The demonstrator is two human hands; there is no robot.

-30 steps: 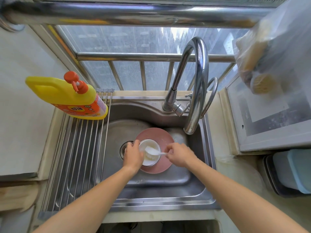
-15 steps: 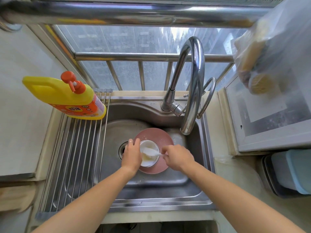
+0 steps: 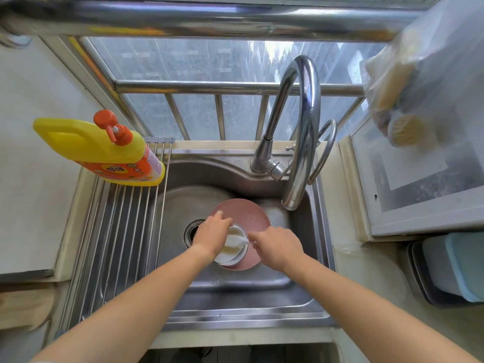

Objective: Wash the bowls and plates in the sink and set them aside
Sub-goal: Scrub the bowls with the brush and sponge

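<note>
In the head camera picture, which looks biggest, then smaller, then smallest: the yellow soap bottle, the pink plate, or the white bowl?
1. Yellow soap bottle, though it sits nearer the camera than the dishes, so part of that is nearness.
2. Pink plate.
3. White bowl, which sits on the plate, partly hidden by the left hand.

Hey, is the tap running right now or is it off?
Off, as far as the view shows: no stream falls from the tap spout, which ends above the sink beside the pink plate.
</note>
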